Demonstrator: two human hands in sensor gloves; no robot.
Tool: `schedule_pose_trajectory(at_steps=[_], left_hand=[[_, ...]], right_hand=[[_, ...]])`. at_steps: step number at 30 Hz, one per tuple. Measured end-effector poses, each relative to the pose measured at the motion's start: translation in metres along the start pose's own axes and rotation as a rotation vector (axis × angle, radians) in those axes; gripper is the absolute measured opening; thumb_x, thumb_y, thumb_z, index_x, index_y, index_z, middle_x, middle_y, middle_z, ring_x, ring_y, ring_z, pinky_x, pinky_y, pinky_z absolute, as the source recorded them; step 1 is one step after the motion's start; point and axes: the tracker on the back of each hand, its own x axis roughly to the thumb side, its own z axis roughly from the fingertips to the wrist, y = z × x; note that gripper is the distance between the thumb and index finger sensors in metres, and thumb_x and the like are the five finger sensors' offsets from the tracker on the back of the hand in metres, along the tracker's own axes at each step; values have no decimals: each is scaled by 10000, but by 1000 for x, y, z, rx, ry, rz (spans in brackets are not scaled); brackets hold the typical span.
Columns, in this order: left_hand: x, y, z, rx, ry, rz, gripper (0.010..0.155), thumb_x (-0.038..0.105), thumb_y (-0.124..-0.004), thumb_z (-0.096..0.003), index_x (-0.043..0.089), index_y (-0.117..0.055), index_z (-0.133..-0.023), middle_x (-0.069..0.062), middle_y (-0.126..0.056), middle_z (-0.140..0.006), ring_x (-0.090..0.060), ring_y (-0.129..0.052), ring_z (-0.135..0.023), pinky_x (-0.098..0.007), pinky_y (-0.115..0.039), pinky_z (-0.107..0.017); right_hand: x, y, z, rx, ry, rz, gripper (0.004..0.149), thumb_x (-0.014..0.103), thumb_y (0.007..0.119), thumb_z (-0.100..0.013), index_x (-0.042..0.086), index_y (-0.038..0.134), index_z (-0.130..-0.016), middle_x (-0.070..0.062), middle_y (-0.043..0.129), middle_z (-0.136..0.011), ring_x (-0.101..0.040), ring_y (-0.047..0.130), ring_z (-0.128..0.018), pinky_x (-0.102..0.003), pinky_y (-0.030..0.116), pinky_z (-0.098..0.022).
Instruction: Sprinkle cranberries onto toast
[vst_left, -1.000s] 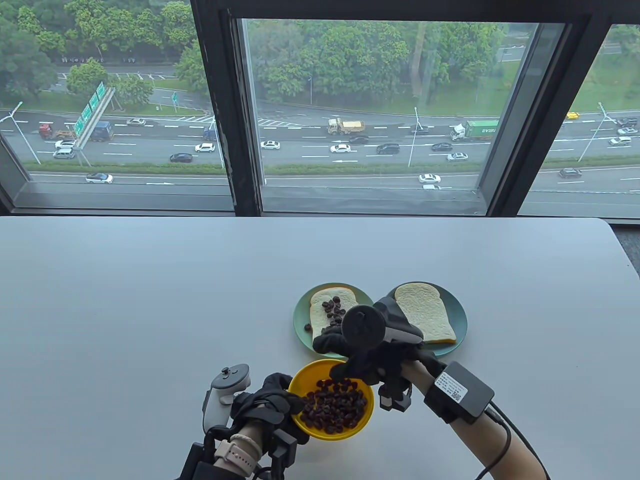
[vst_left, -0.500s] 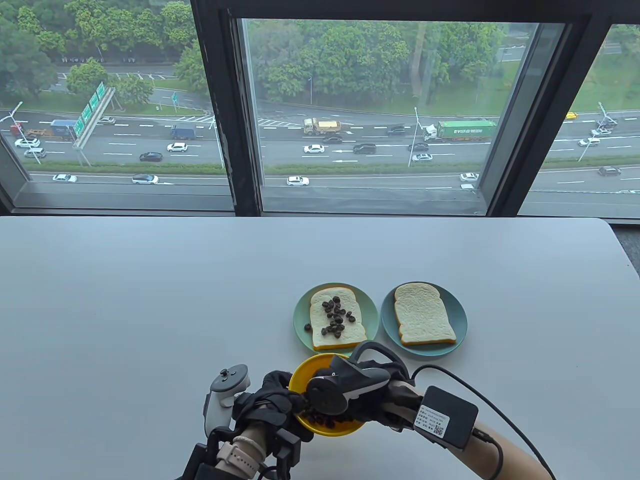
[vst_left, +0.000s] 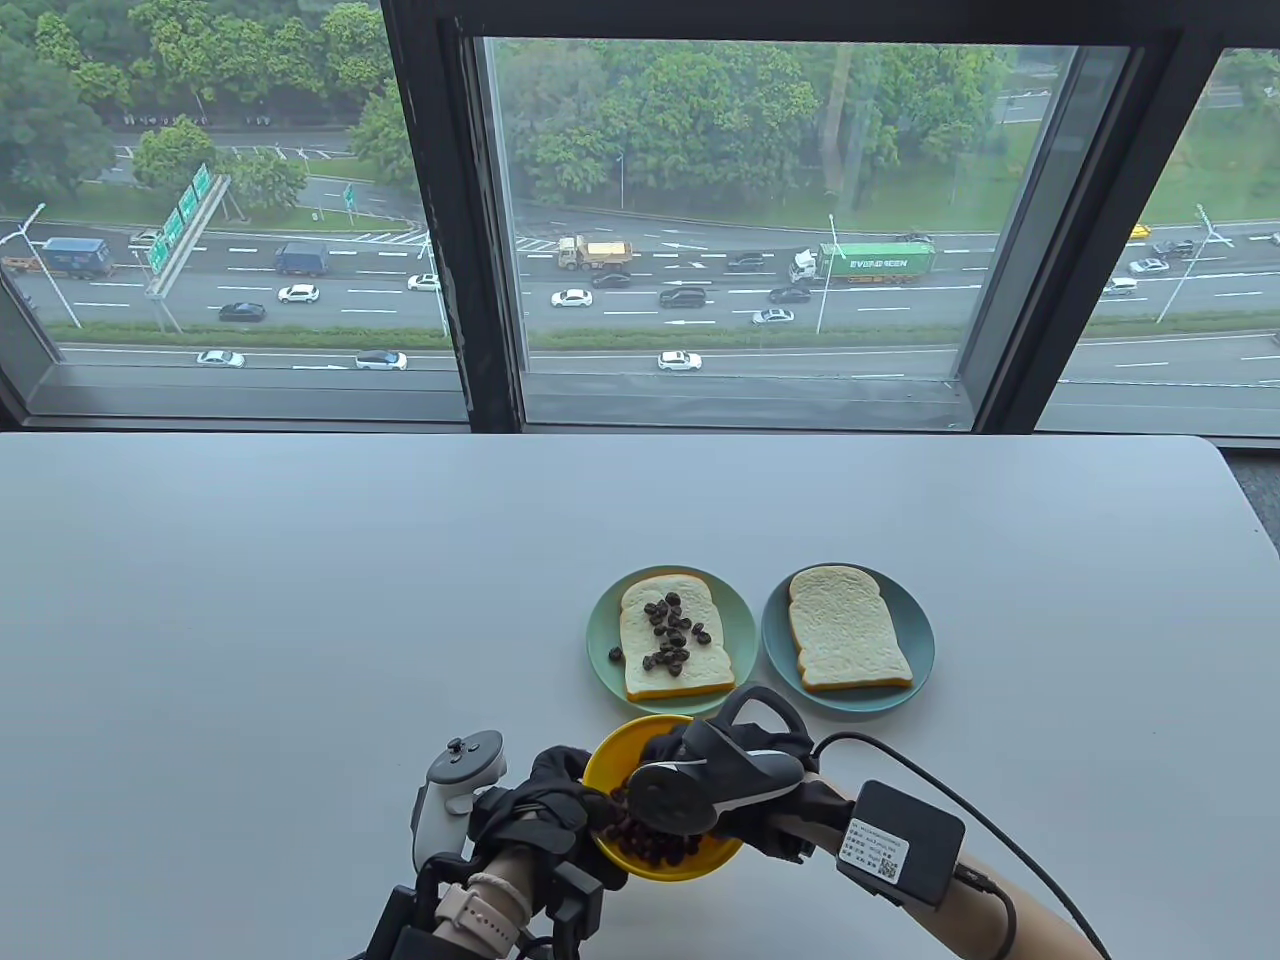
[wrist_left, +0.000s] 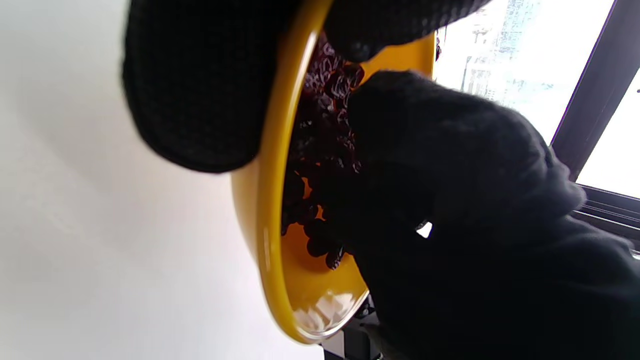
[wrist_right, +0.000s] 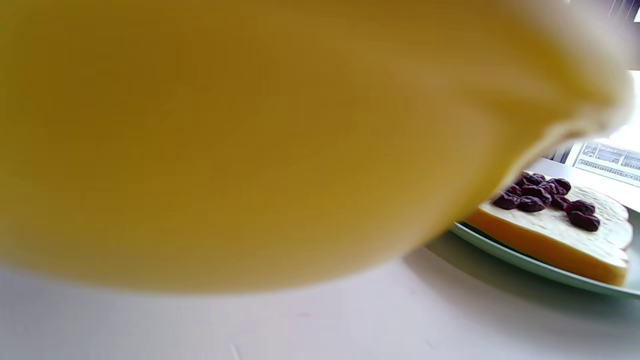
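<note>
- A green container truck (vst_left: 868, 264) on the highway outside the window carries white lettering along its side that reads "EVERGREEN".
- A small black box (vst_left: 905, 843) strapped to the right forearm has a white label (vst_left: 872, 853) with a QR code and lines of print, too small to read.
- Green road signs (vst_left: 185, 210) hang on a gantry over the highway at the left; their white text is too small to read.
</note>
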Motion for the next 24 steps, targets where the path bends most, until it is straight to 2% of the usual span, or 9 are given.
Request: schedule_pose_trajectory(at_steps=[7, 12, 16, 21, 24], left_hand=[[-1, -1, 1, 3, 7, -39, 614, 208, -726, -479, 269, -325, -940, -155, -559, -752, -321, -736, -500, -344, -968, -255], [-1, -2, 0, -5, 9, -53, 615, 208, -727, -477, 267, -329, -941, -158, -561, -749, -323, -735, -497, -345, -966, -251], [-1, -4, 1, -19, 19, -64, 616, 208, -728, -475, 265, -332, -942, -160, -563, -747, -324, -736, -492, -346, -966, -245], [0, -5, 2, -26, 18, -60, 614, 207, -729, -474, 262, -336, -942, -161, -564, -746, -325, -736, -491, -346, -966, -244], [-1, -5, 3, -32, 22, -56, 615, 206, -730, -473, 263, -337, -942, -162, -567, -744, -325, -738, -488, -346, -966, -241]], right_hand=[[-16, -27, 4, -68, 45, -132, 488, 339, 895, -241, 382, 767, -710, 44, 832, -742, -145, 950, -529, -134, 975, -270], [-50, -34, -20, -93, 213, -197, 489, 337, 894, -246, 386, 762, -715, 49, 823, -752, -144, 942, -543, -136, 970, -283], [-82, -21, -59, -62, 369, -209, 490, 336, 893, -249, 388, 759, -718, 48, 819, -757, -144, 940, -546, -138, 968, -288], [-105, 6, -99, -9, 488, -215, 490, 337, 891, -253, 390, 755, -720, 50, 816, -760, -142, 938, -550, -137, 967, -293], [-111, 22, -119, 35, 528, -157, 490, 337, 888, -256, 387, 753, -724, 46, 815, -759, -143, 938, -547, -136, 967, -290]])
